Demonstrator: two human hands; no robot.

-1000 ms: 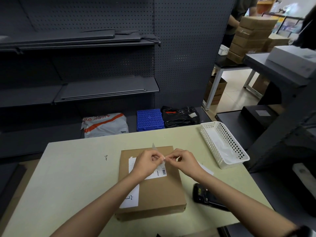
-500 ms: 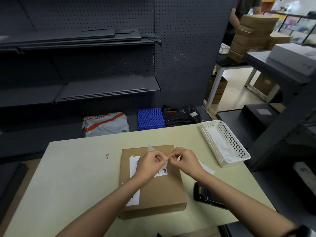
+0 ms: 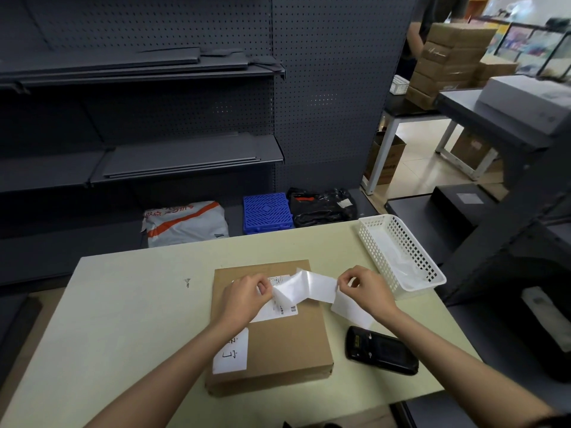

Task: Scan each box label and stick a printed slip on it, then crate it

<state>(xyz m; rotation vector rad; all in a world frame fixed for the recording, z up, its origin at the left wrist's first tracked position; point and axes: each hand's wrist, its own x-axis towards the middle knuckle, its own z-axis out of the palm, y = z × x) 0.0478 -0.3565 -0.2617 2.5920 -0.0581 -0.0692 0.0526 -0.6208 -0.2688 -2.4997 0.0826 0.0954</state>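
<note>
A: In the head view, where does the work stand?

B: The cardboard box point(image 3: 272, 329) lies flat on the pale table point(image 3: 129, 319), and everything can be placed from it. Over its far right corner the person is peeling a printed slip point(image 3: 309, 287) from its backing. The left hand point(image 3: 247, 296), above the box's far edge, pinches one end of the paper between thumb and fingertips. The right hand point(image 3: 366, 291), just off the box's right edge, pinches the other end, and a white tail point(image 3: 350, 308) hangs below it.

A: Which layer is the sticker and which the liner?

B: That cannot be told; the sheet between the hands is glossy and curled.

A: How should the step be done well?

B: By judgement, the peel should run slowly and flat, so the slip does not fold onto itself. A label point(image 3: 279, 307) with a barcode already sits on the box's far half, and another white label point(image 3: 231, 355) sits near its left front. The new slip is best laid on bare cardboard, clear of the barcode, one edge down first and then smoothed.

A: And the other tools?

B: A black handheld scanner point(image 3: 380, 350) lies right of the box near the front. A white basket point(image 3: 401, 254) stands beyond its right far corner.
</note>
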